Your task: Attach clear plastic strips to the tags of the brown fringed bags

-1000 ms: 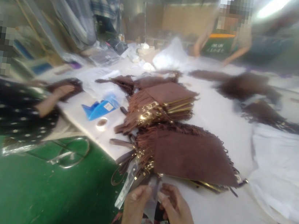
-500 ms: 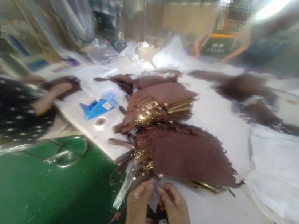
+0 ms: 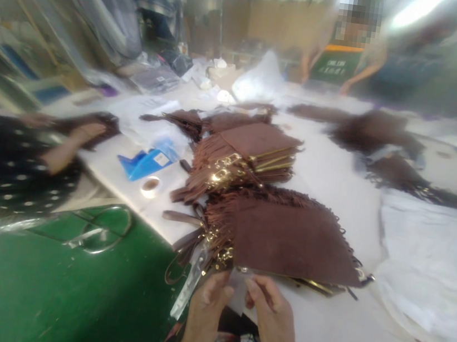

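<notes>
At the table's near edge, my left hand point(image 3: 207, 305) and my right hand point(image 3: 271, 311) face each other, both closed in a pinch. Between them they hold a thin clear plastic piece point(image 3: 237, 291), too blurred to name more exactly. Just beyond my fingertips lies a stack of brown fringed pouches point(image 3: 293, 241), with gold zips along the near side and gold clasps at the left. A thin strip of clear plastic point(image 3: 186, 294) hangs over the edge left of my left hand.
Behind stands a second pouch stack point(image 3: 253, 143). To its left lie a tape roll point(image 3: 151, 185) and a blue plastic packet point(image 3: 143, 164). White sheets point(image 3: 429, 276) cover the right side. A co-worker's hand point(image 3: 86, 132) rests on brown material at left; another person point(image 3: 337, 62) stands across the table.
My hands have moved slightly apart, with the clear plastic piece still between them. The view has shifted slightly. The pouch stacks have stayed put.
</notes>
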`<state>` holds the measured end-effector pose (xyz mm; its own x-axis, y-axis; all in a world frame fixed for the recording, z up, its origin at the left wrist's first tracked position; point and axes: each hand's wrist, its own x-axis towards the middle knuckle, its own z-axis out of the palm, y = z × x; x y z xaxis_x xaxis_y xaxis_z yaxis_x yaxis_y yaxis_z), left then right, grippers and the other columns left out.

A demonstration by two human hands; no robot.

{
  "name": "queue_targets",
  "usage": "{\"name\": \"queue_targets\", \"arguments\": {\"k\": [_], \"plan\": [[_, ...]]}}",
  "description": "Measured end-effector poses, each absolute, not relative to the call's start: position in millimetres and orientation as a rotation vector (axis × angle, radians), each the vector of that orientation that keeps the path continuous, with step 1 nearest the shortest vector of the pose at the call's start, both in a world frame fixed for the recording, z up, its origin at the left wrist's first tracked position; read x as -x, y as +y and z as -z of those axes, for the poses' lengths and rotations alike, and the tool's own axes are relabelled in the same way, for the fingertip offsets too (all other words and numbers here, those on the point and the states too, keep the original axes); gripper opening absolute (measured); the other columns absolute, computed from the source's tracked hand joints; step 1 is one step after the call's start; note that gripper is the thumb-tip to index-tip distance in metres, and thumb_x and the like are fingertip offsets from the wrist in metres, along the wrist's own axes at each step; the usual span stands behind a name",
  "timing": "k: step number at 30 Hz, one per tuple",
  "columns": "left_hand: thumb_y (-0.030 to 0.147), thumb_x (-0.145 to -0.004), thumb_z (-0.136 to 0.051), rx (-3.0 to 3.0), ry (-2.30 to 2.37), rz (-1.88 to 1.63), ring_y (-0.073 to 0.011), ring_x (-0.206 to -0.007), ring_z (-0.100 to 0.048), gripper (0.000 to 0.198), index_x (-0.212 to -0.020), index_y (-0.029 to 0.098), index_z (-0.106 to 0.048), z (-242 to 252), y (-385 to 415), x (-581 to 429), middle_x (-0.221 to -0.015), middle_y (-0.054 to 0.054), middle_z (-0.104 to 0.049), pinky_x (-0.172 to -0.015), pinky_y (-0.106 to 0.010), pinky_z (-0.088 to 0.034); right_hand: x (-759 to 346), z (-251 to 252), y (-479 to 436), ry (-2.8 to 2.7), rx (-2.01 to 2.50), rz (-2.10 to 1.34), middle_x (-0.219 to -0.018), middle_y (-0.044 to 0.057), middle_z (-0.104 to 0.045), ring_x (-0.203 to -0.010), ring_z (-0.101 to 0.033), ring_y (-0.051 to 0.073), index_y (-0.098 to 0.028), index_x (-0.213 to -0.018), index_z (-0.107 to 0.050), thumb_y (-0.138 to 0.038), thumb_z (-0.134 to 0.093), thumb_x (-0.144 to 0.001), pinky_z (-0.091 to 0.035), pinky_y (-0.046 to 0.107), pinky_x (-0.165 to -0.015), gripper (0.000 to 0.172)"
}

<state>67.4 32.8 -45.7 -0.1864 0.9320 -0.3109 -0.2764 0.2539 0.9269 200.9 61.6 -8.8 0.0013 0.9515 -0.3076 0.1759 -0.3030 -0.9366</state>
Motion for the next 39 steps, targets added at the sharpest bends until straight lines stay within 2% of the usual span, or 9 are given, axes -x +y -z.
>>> {"name": "queue_targets", "arguments": {"k": [4,12,18,20,24,30,32,36,39], "plan": [[0.042,-0.08,-0.065,-0.756,1.326,-1.234,-0.0271,-0.102,-0.064,0.04,-0.111,0.018,-0.067,36,37,-65,-0.113,-0.011,-0.07,-0.091,-0.037,-0.047,-203,7,60,-1.171,1.556,-1.389,-0.06,-0.002,-0.056,-0.06,-0.053,0.016,-0.019,-0.083,-0.065,-0.051,-0.057,-0.082,-0.044,0.024,-0.059,0.033],[0.045,-0.08,-0.064,-0.707,1.511,-1.193,-0.0239,-0.087,-0.066,0.036,-0.103,0.019,-0.071,14,40,-72,-0.1,-0.008,-0.074,-0.077,-0.031,-0.051,-202,1,58,-1.139,1.518,-1.433,-0.061,-0.003,-0.056,-0.059,-0.052,0.014,-0.02,-0.081,-0.065,-0.049,-0.059,-0.081,-0.044,0.022,-0.056,0.03],[0.047,-0.079,-0.066,-0.517,1.35,-1.217,-0.0266,-0.097,-0.066,0.048,-0.118,0.02,-0.064,17,32,-71,-0.114,-0.011,-0.07,-0.082,-0.035,-0.053,-202,-2,59,-1.069,1.451,-1.501,-0.06,-0.003,-0.057,-0.058,-0.052,0.014,-0.019,-0.082,-0.065,-0.051,-0.062,-0.078,-0.044,0.022,-0.056,0.032],[0.047,-0.078,-0.067,-0.489,1.336,-1.228,-0.0261,-0.089,-0.068,0.047,-0.115,0.018,-0.064,18,30,-72,-0.106,-0.012,-0.072,-0.076,-0.034,-0.054,-201,-3,59,-1.041,1.434,-1.525,-0.061,-0.002,-0.058,-0.057,-0.051,0.014,-0.019,-0.082,-0.064,-0.052,-0.062,-0.077,-0.043,0.022,-0.055,0.034],[0.043,-0.072,-0.074,-0.485,1.283,-1.213,-0.0187,-0.07,-0.067,0.04,-0.101,0.015,-0.067,11,30,-75,-0.083,-0.008,-0.073,-0.064,-0.026,-0.051,-201,-6,58,-1.072,1.421,-1.514,-0.066,-0.002,-0.059,-0.059,-0.05,0.013,-0.018,-0.081,-0.062,-0.051,-0.061,-0.079,-0.042,0.022,-0.055,0.032],[0.046,-0.067,-0.076,-0.515,1.307,-1.079,-0.0095,-0.046,-0.05,0.035,-0.069,0.015,-0.059,2,37,-71,-0.055,0.002,-0.058,-0.048,-0.02,-0.04,-207,-2,55,-1.228,1.407,-1.466,-0.063,-0.004,-0.051,-0.059,-0.046,0.012,-0.02,-0.074,-0.056,-0.05,-0.056,-0.084,-0.037,0.022,-0.055,0.032],[0.048,-0.072,-0.072,-0.63,1.327,-1.064,-0.0101,-0.048,-0.049,0.035,-0.066,0.016,-0.059,2,42,-69,-0.055,0.003,-0.056,-0.05,-0.021,-0.04,-209,-1,56,-1.228,1.41,-1.442,-0.061,-0.005,-0.049,-0.057,-0.045,0.012,-0.02,-0.071,-0.054,-0.05,-0.055,-0.084,-0.036,0.022,-0.054,0.032],[0.046,-0.079,-0.064,-0.821,1.466,-1.107,-0.0126,-0.06,-0.05,0.032,-0.074,0.015,-0.067,1,49,-70,-0.062,0.001,-0.058,-0.056,-0.022,-0.039,-209,-2,60,-1.173,1.387,-1.459,-0.055,-0.007,-0.043,-0.052,-0.044,0.012,-0.02,-0.069,-0.051,-0.051,-0.054,-0.084,-0.035,0.022,-0.052,0.034],[0.045,-0.08,-0.063,-0.887,1.587,-1.142,-0.0126,-0.063,-0.048,0.031,-0.077,0.016,-0.069,0,50,-73,-0.066,0.001,-0.059,-0.058,-0.022,-0.038,-207,-3,61,-1.188,1.358,-1.465,-0.056,-0.006,-0.046,-0.054,-0.045,0.012,-0.02,-0.07,-0.052,-0.052,-0.053,-0.084,-0.036,0.022,-0.053,0.034]]}}
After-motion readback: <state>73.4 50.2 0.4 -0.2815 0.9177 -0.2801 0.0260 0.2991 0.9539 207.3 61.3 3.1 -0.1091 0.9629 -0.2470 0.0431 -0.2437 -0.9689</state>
